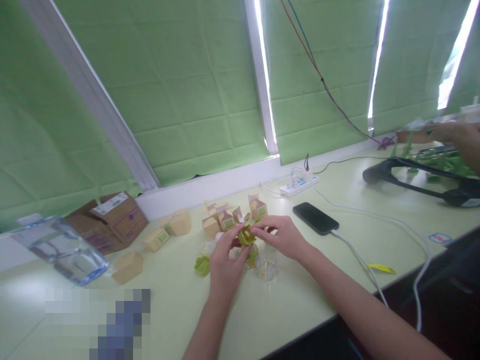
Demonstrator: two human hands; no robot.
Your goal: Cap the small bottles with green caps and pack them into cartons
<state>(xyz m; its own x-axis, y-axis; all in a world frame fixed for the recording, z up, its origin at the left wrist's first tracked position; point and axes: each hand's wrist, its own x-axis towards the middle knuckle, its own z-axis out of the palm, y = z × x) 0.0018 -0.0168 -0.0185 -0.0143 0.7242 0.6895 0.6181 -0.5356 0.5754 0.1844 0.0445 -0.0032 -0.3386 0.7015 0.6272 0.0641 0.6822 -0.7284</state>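
Both hands meet over the pale yellow desk (300, 295). My left hand (225, 262) and my right hand (282, 236) pinch a small olive-green plastic piece (246, 235) between their fingertips, just above the desk. A second green piece (202, 265) lies on the desk to the left of my left hand. A small clear plastic cup (267, 266) sits under my right wrist. Several small tan cardboard boxes (225, 217) stand right behind the hands.
A black phone (315, 218) on a white cable lies to the right, with a white power strip (299, 186) behind it. An open brown carton (112, 220) and a clear plastic container (60, 247) sit at left. Another person's hand (463, 140) works at far right.
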